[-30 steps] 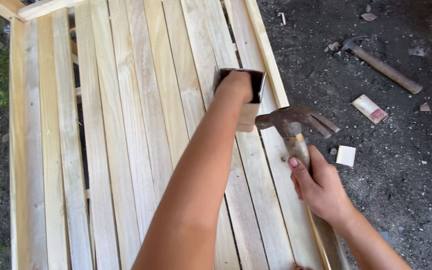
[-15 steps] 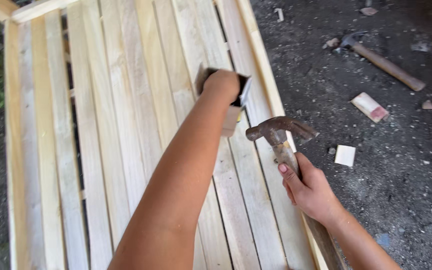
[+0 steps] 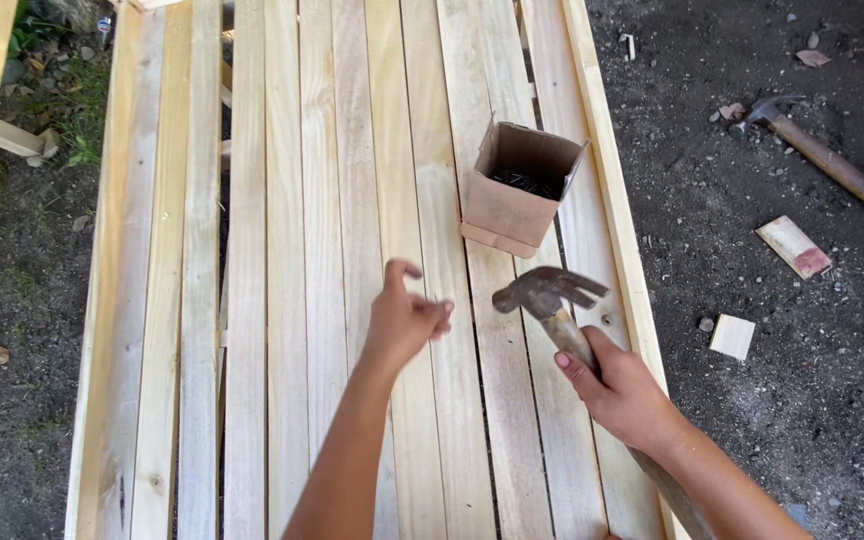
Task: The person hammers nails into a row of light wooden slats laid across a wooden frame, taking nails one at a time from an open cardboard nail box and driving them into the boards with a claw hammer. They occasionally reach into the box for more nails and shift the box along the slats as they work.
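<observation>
**Hands, hammer and nail box over a slatted wooden frame**

The right hand (image 3: 624,392) is closed around the wooden handle of a claw hammer (image 3: 549,292), gripping it close below the head rather than at the far end; such a choked grip gives control over short, light strokes. The head hangs just above the slats, face towards the left, claws towards the right. The left hand (image 3: 404,320) hovers beside the hammer head, its fingertips (image 3: 440,310) pinched together with one finger raised. The pinch suggests that something small, perhaps a nail, is held between them, but whether anything is there is too small to tell. Neither hand touches the wood.

Beyond the hands stands an open cardboard box (image 3: 517,190), flaps up, with a dark mass of nails (image 3: 527,182) inside. It rests on the slats near the right rail, within easy reach of either hand.

The work surface is a frame of pale slats (image 3: 337,200) laid side by side lengthwise, with narrow gaps between them and a raised rail (image 3: 612,200) along the right edge.

On the dark ground to the right lie a second hammer (image 3: 822,155), well apart from the frame, and two small wood offcuts (image 3: 794,246). Grass shows at the upper left.
</observation>
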